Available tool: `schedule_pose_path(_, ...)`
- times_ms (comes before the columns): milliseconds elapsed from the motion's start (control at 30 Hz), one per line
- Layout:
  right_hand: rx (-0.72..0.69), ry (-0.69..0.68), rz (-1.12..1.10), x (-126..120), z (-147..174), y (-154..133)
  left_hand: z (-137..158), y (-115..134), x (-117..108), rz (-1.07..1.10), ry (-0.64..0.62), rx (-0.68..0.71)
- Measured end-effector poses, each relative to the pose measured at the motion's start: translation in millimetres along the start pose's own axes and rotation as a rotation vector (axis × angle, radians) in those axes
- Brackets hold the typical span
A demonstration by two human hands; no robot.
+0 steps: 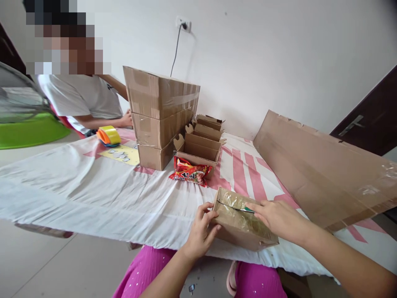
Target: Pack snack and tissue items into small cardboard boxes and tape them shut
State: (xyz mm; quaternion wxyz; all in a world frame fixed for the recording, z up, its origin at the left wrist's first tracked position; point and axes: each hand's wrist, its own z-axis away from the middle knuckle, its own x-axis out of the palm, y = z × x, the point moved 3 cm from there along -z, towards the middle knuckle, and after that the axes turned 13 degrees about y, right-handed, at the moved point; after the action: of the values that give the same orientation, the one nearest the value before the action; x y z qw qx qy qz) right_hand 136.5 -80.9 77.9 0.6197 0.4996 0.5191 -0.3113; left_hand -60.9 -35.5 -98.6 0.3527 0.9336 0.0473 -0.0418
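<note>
A taped cardboard box (245,231) lies at the near edge of the table, in front of my lap. My left hand (201,231) grips its left end, the fingers bent around the corner. In my right hand (276,217) is a small cutter (245,210) with a green handle, mostly hidden by the fingers. Its metal blade rests on the shiny tape over the box's top seam, where a dark slit runs toward the left end. Beyond the box, a red snack packet (190,171) leans against an open carton (201,151).
Stacked sealed boxes (149,128) stand left of several open cartons. A large cardboard sheet (319,169) slants along the right. Coloured rings (108,135) and a yellow sheet (120,155) lie on the cloth-covered table (77,182). Another person (83,95) sits behind the stack.
</note>
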Motion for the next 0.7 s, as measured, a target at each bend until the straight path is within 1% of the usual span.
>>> schedule_pose_path(133,0.022,0.075,-0.062,4,14,12,0,0,0,0.001,0.0,-0.005)
schedule_pose_path(233,0.029,0.078,-0.079,3,22,18,1,0,0,0.001,0.009,-0.012)
schedule_pose_path(367,0.033,0.044,-0.021,0,29,22,1,0,0,-0.005,0.012,-0.009)
schedule_pose_path(500,0.024,0.054,0.013,-1,37,26,2,-1,-1,-0.005,0.015,-0.003)
schedule_pose_path(633,0.036,0.073,0.049,4,47,36,2,-2,-1,-0.017,0.015,-0.004)
schedule_pose_path(700,0.042,0.057,0.1,8,53,41,2,-2,-1,-0.019,0.02,-0.002)
